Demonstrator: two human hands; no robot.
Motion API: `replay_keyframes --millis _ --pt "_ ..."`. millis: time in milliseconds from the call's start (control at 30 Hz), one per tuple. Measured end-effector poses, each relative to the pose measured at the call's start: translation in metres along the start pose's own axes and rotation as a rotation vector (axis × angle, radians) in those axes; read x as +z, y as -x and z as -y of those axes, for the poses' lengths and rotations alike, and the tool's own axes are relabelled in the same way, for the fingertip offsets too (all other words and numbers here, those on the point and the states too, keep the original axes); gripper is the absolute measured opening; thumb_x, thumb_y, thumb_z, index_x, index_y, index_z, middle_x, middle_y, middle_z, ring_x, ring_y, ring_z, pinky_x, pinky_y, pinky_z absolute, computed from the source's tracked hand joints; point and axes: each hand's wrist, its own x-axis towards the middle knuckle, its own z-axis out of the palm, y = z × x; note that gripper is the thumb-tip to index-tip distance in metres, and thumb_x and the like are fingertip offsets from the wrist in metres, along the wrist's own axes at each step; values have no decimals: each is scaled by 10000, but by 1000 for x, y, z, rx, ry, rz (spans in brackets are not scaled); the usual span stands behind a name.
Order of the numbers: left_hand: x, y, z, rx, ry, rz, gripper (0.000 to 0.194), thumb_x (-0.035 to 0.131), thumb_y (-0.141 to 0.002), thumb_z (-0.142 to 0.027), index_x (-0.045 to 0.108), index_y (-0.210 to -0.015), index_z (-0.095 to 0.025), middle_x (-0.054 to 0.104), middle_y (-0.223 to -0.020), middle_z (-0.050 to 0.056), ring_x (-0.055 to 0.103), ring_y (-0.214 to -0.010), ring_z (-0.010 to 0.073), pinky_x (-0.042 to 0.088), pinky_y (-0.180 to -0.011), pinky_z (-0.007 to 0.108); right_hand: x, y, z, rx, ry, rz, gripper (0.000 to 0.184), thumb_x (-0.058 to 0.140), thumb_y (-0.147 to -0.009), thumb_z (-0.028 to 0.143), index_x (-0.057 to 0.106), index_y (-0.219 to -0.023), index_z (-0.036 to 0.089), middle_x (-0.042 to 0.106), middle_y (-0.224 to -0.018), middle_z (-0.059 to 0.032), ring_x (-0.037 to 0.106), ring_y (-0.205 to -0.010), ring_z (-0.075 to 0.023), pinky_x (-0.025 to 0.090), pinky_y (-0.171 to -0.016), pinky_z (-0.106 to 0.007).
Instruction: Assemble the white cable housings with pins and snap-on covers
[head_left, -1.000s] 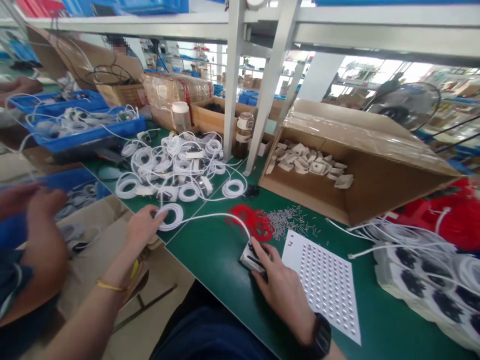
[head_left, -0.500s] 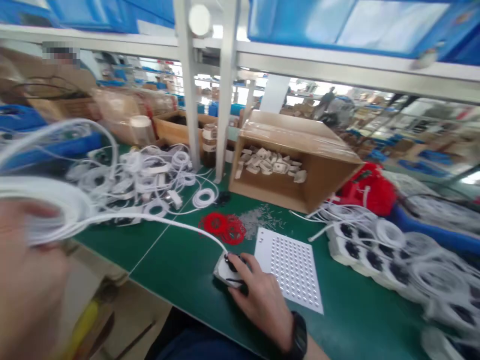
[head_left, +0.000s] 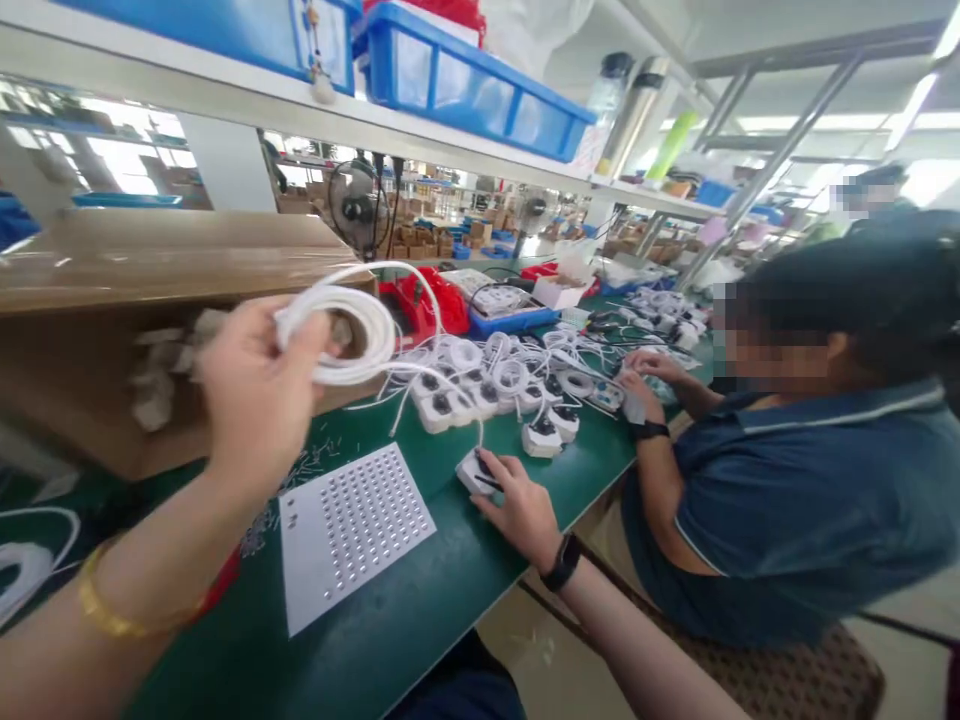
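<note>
Up in the air, the left hand [head_left: 259, 385] holds a round coil of smooth white cable [head_left: 381, 335]. Its thumb and fingers are pinched around one side of the loops, so the grip is narrow and full. The coil is in front of a big brown cardboard box [head_left: 187, 250], which has small white pieces [head_left: 154, 385] inside. One end of the cable bends down to a small white block with a black part on top [head_left: 471, 472].

That block sits on the shiny green table [head_left: 420, 610], near its front edge. The right hand [head_left: 525, 510] holds it there, with the thumb low on the near side and the fingers over the top. A black watch [head_left: 564, 562] is on that wrist, and a yellow band [head_left: 105, 610] is on the left arm.

Between the two arms lies a flat white sheet with rows of shiny silver dots [head_left: 375, 520]. Tiny metal pins [head_left: 319, 455] are spread just behind it. Past the block, two more white blocks [head_left: 541, 440] sit side by side, near a bigger bunch of white blocks and coils [head_left: 465, 405]. To the right, a person in a dark blue shirt [head_left: 787, 500] has both hands on the table's far part.
</note>
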Motion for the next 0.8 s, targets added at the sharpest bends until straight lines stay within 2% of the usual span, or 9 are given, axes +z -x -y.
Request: replay_keyframes --millis 100,167,233,300,400,467,633,700,800 --pt "71 -9 14 -69 184 163 268 609 -773 -389 617 -905 -155 588 -612 -22 459 -388 59 353 -324 145 -2 6 -24 39 133 30 641 634 -786 395 385 -1363 270 560 -1183 -79 657 -836 -220 543 -691 -313" --pt "109 -7 27 -166 245 210 253 608 -759 -387 605 -873 -162 575 -589 -24 441 -366 60 339 -316 151 -3 16 -32 25 171 53 621 597 -807 409 372 -1371 278 562 -1189 -78 663 -789 -218 546 -649 -315" --pt "137 1 40 -241 262 237 243 604 -750 -382 594 -858 -164 567 -579 -23 433 -354 64 326 -309 158 -7 26 -40 8 192 58 593 554 -829 386 355 -1380 299 522 -1262 -83 666 -773 -213 545 -623 -311" --pt "155 12 51 -280 267 275 234 601 -745 -364 586 -865 -164 569 -588 -18 442 -359 72 330 -311 166 -14 34 -50 13 222 43 560 518 -842 366 363 -1377 311 414 -1384 -102 669 -768 -208 541 -599 -304" --pt "172 28 62 -311 271 328 234 596 -740 -328 578 -911 -169 583 -626 -9 466 -377 81 346 -321 174 -28 31 -75 33 266 22 524 490 -855 374 385 -1366 325 190 -1506 -123 673 -764 -208 536 -588 -310" --pt "179 34 66 -323 279 352 243 593 -739 -316 574 -935 -174 592 -658 -5 482 -394 83 361 -336 178 -36 22 -94 8 260 41 525 485 -864 374 368 -1374 341 127 -1524 -115 674 -802 -212 540 -628 -317" --pt "179 35 74 -346 292 352 273 589 -740 -325 564 -964 -170 604 -688 2 488 -392 78 367 -346 183 -40 5 -125 -100 204 123 552 465 -895 351 277 -1414 345 211 -1508 -96 639 -964 -211 527 -770 -315" --pt "173 32 79 -346 288 326 289 587 -742 -328 561 -979 -165 608 -693 4 487 -388 74 361 -341 181 -37 6 -121 -93 217 107 536 447 -906 359 277 -1415 341 249 -1492 -102 635 -966 -205 525 -771 -310" --pt "168 27 87 -336 280 282 317 586 -746 -333 568 -1007 -155 612 -694 5 486 -390 64 359 -341 174 -29 14 -100 -42 273 65 518 401 -922 372 259 -1420 353 347 -1427 -107 646 -897 -201 536 -685 -300"
